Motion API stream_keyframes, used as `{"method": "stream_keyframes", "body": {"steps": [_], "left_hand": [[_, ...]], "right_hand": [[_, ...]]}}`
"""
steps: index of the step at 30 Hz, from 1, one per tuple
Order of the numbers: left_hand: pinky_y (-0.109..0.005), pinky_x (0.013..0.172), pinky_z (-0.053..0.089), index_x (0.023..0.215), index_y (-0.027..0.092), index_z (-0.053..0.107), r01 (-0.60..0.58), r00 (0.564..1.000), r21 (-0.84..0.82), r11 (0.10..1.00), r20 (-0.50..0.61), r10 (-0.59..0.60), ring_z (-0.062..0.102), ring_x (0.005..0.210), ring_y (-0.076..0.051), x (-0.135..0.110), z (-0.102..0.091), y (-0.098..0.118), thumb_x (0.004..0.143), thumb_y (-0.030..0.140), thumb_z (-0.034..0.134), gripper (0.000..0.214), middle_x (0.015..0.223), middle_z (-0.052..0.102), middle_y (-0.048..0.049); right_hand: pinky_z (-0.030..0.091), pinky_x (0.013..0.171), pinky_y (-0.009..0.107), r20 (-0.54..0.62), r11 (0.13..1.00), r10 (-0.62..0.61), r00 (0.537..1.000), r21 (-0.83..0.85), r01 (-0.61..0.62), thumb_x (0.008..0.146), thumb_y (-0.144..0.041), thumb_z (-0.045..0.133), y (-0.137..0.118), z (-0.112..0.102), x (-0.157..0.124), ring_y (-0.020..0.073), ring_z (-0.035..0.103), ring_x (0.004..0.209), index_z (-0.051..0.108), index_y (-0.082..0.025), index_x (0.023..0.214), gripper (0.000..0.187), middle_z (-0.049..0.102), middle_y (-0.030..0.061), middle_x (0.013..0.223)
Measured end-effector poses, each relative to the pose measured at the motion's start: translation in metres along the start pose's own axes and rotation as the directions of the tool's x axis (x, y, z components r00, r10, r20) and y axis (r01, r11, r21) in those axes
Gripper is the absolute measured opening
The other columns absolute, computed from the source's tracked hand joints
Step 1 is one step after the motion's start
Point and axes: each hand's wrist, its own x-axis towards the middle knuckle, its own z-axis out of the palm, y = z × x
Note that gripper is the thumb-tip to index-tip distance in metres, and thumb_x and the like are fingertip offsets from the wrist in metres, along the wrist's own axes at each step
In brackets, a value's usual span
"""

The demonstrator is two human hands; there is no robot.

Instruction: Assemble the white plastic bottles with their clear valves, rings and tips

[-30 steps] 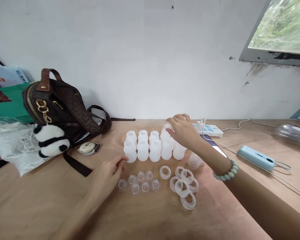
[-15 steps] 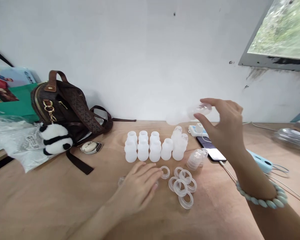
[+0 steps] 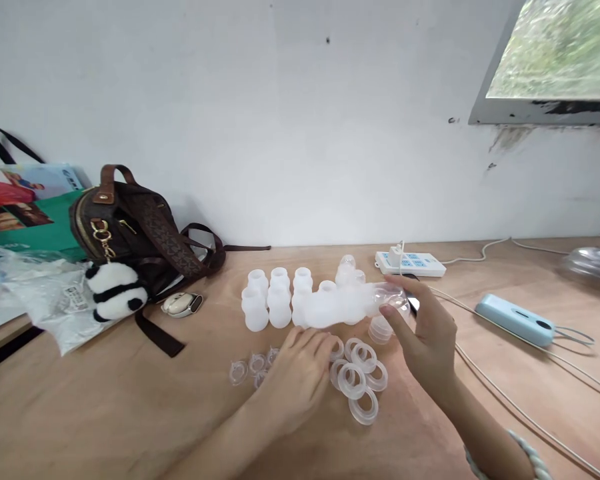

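My right hand (image 3: 427, 340) grips a translucent white silicone bottle (image 3: 347, 303) by its clear end and holds it sideways, low over the wooden table (image 3: 105, 413). My left hand (image 3: 295, 377) lies palm down on the table, fingers curled over small pieces next to the pile of clear rings (image 3: 357, 380). Whether it holds one is hidden. Behind stand two rows of white silicone bottles (image 3: 267, 300). Several small clear caps (image 3: 247, 369) lie left of my left hand. A stack of clear cups (image 3: 380, 329) sits under the held bottle.
A brown backpack (image 3: 135, 230) with a panda plush (image 3: 115, 290) stands at the left, beside a plastic bag (image 3: 50, 293) and a small mouse-like device (image 3: 181, 304). A white power strip (image 3: 410, 262), cables and a light blue device (image 3: 513, 320) lie at the right.
My right hand lifted a bottle from the back row, raised it, then brought it down sideways in front of the rows. My left hand slid right from the small caps toward the rings.
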Motion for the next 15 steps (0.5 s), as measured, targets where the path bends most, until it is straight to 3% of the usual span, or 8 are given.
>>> {"method": "stream_keyframes", "body": {"steps": [2, 4, 6, 8, 9, 11, 13, 15], "left_hand": [[-0.05, 0.102, 0.044, 0.125, 0.02, 0.061, 0.13, 0.978, -0.217, 0.967, -0.135, -0.162, 0.061, 0.113, -0.031, -0.003, -0.006, -0.005, 0.098, 0.019, 0.034, 0.038, 0.123, 0.069, -0.0129], [-0.047, 0.1, 0.046, 0.12, 0.021, 0.062, 0.237, 0.887, -0.51, 0.827, -0.233, -0.399, 0.062, 0.113, -0.031, -0.005, -0.01, -0.012, 0.101, 0.032, 0.036, 0.035, 0.121, 0.07, -0.0124], [-0.043, 0.092, 0.052, 0.123, 0.021, 0.056, 0.22, 0.796, -0.762, 0.608, -0.22, -0.563, 0.064, 0.109, -0.031, -0.006, -0.013, -0.018, 0.1, 0.053, 0.036, 0.045, 0.117, 0.071, -0.0124], [-0.04, 0.08, 0.056, 0.131, 0.022, 0.046, 0.126, 0.801, -0.876, 0.465, -0.186, -0.568, 0.067, 0.102, -0.032, -0.009, -0.015, -0.022, 0.089, 0.076, 0.037, 0.069, 0.116, 0.07, -0.0135], [-0.038, 0.076, 0.056, 0.134, 0.023, 0.043, 0.099, 0.828, -0.881, 0.463, -0.185, -0.529, 0.068, 0.1, -0.032, -0.01, -0.015, -0.022, 0.081, 0.084, 0.043, 0.08, 0.119, 0.069, -0.0142], [-0.035, 0.073, 0.055, 0.13, 0.025, 0.05, 0.123, 0.868, -0.797, 0.592, -0.203, -0.454, 0.067, 0.098, -0.032, -0.014, -0.014, -0.02, 0.066, 0.082, 0.067, 0.087, 0.121, 0.068, -0.0134], [-0.032, 0.069, 0.053, 0.114, 0.026, 0.062, 0.222, 0.868, -0.641, 0.734, -0.213, -0.449, 0.067, 0.091, -0.03, -0.017, -0.014, -0.016, 0.063, 0.062, 0.083, 0.066, 0.11, 0.072, -0.0096], [-0.029, 0.061, 0.049, 0.099, 0.025, 0.066, 0.302, 0.851, -0.573, 0.762, -0.198, -0.486, 0.065, 0.078, -0.025, -0.016, -0.015, -0.012, 0.065, 0.048, 0.084, 0.045, 0.093, 0.073, -0.0055]], "right_hand": [[0.053, 0.08, 0.04, 0.033, 0.983, 0.128, 0.991, 0.126, -0.131, 0.094, -0.035, 0.059, 0.002, 0.004, -0.008, 0.026, 0.067, 0.094, 0.062, -0.025, 0.113, 0.022, 0.07, 0.0075, 0.103], [0.054, 0.076, 0.038, 0.068, 0.957, 0.205, 0.976, 0.194, -0.215, 0.095, -0.036, 0.056, 0.001, 0.008, -0.014, 0.0243, 0.067, 0.089, 0.061, -0.024, 0.11, 0.02, 0.07, 0.007, 0.099], [0.054, 0.073, 0.036, 0.084, 0.944, 0.236, 0.968, 0.217, -0.249, 0.094, -0.037, 0.056, -0.002, 0.011, -0.018, 0.0229, 0.067, 0.086, 0.061, -0.024, 0.106, 0.018, 0.07, 0.006, 0.096], [0.055, 0.069, 0.034, 0.094, 0.932, 0.254, 0.963, 0.24, -0.27, 0.094, -0.037, 0.057, -0.006, 0.014, -0.021, 0.0217, 0.066, 0.082, 0.061, -0.025, 0.101, 0.015, 0.069, 0.0046, 0.09], [0.054, 0.064, 0.032, 0.107, 0.923, 0.272, 0.956, 0.252, -0.291, 0.093, -0.038, 0.058, -0.008, 0.016, -0.022, 0.0209, 0.065, 0.077, 0.06, -0.025, 0.097, 0.014, 0.068, 0.0034, 0.085], [0.052, 0.053, 0.03, 0.167, 0.885, 0.331, 0.929, 0.286, -0.367, 0.093, -0.04, 0.057, -0.01, 0.02, -0.025, 0.0191, 0.061, 0.063, 0.057, -0.026, 0.091, 0.015, 0.063, 0.0008, 0.075], [0.048, 0.046, 0.03, 0.272, 0.827, 0.387, 0.881, 0.321, -0.462, 0.094, -0.043, 0.054, -0.011, 0.024, -0.027, 0.0181, 0.056, 0.054, 0.053, -0.027, 0.086, 0.019, 0.058, -0.0015, 0.067], [0.045, 0.044, 0.031, 0.372, 0.775, 0.408, 0.834, 0.342, -0.532, 0.095, -0.044, 0.052, -0.012, 0.025, -0.028, 0.0184, 0.052, 0.05, 0.05, -0.027, 0.081, 0.023, 0.053, -0.0024, 0.063]]}}
